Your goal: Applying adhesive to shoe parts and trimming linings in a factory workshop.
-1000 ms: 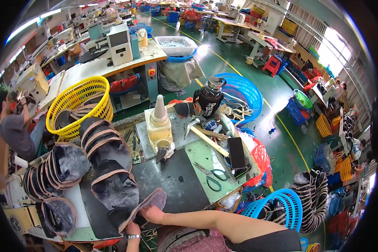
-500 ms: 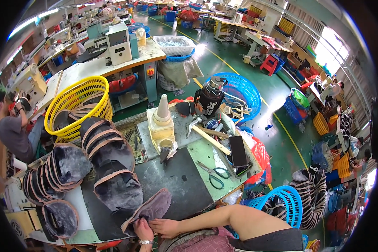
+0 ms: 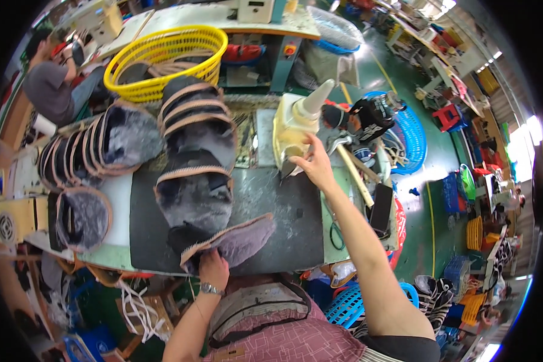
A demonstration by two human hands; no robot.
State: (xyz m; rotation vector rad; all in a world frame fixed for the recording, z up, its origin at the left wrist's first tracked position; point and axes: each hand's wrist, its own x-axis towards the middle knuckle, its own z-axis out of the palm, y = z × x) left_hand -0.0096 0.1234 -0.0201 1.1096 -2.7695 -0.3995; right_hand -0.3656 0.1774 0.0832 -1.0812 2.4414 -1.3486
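Note:
At the bench's front edge my left hand (image 3: 215, 269) is closed on a fur-lined shoe upper (image 3: 247, 244), grey-purple inside with a pinkish stitched rim. My right hand (image 3: 314, 164) is stretched to the cream-coloured container (image 3: 282, 131), thumb and fingers apart at its lower front. A dark, pointed piece (image 3: 288, 169) pokes out there beside my thumb; whether I touch it I cannot tell. A pale grey cone (image 3: 317, 98) tops the container. More fur-lined uppers lie in rows, one beyond my left hand (image 3: 196, 196) and others farther left (image 3: 127, 136).
A dark mat (image 3: 271, 199) covers the bench's middle. Teal-handled scissors (image 3: 336, 236), a black phone (image 3: 380, 208), a hammer with wooden handle (image 3: 356, 175) and a black bottle (image 3: 371, 117) lie or stand right. Beyond are a yellow basket (image 3: 163, 42) and a seated person (image 3: 51, 90).
My right hand has left the shoe upper and reached forward to the cream container. My left hand still holds the upper. The view has shifted, showing more floor in front.

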